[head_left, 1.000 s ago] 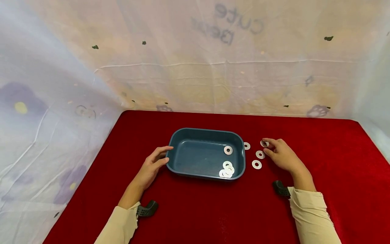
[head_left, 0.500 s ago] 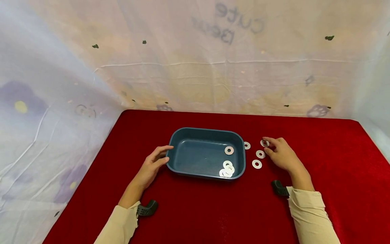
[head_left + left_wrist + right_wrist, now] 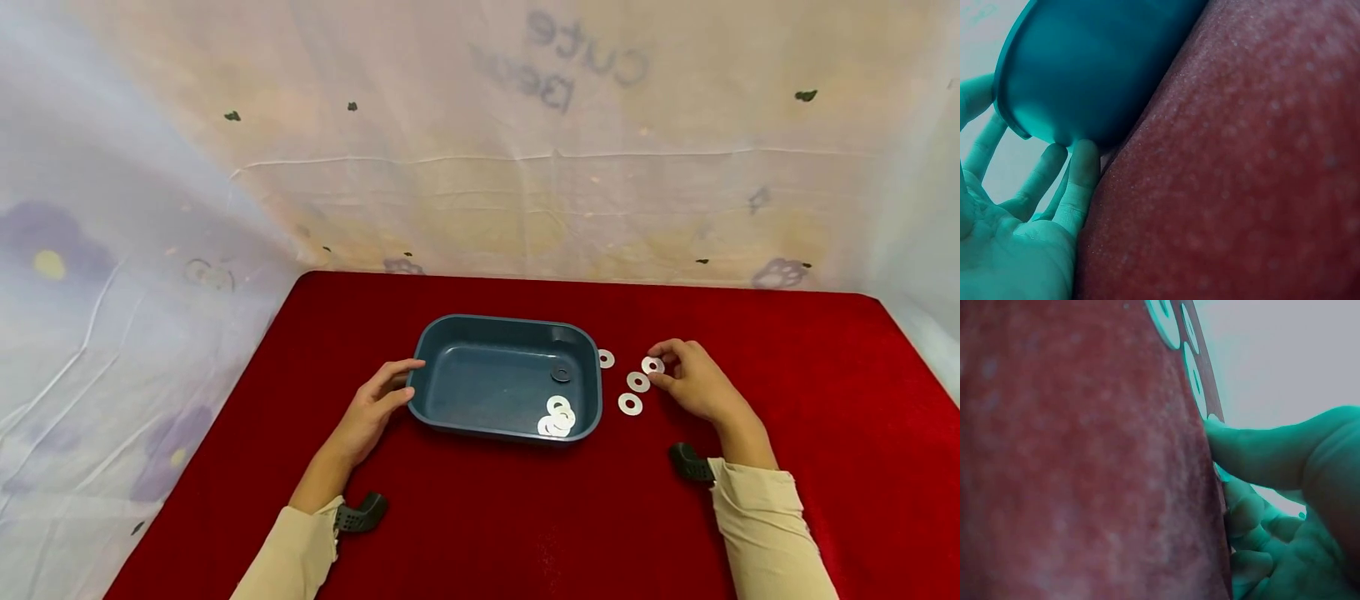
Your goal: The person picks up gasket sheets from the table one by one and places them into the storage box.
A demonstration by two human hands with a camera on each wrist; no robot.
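- Red, cloth-covered bench (image 3: 480,517), one in number, is backed by pale, patterned fabric hangings (image 3: 450,200).
- One blue-grey, round-cornered rectangular tray (image 3: 495,332) with raised walls is set on the bench.
- Four flat, round, silver-white rings with central holes are counted outside the tray: one ring beside the tray's right wall (image 3: 611,359), one middle ring (image 3: 631,382), one nearest ring (image 3: 639,404) and one held ring (image 3: 647,365).
- Inside the tray, towards its right end, at least three overlapping pale rings (image 3: 566,417) are heaped at the near corner; their exact number cannot be told. One dark-looking ring (image 3: 555,376) is seen apart from them, farther back.
- Two hands are shown. By the right hand (image 3: 693,379), the held ring is pinched narrowly between thumb and fingertips, just beside the middle ring.
- The tray's left end is touched by the left hand (image 3: 371,408), its thumb and fingers spread wide against the wall and rim.
- Two beige sleeves (image 3: 768,517) and two black wrist-worn devices (image 3: 362,512) are seen, one of each per arm.
- Two grey words are printed on the back hanging, running right to left: "cute" is legible, and "Bear" is faintly read below it.
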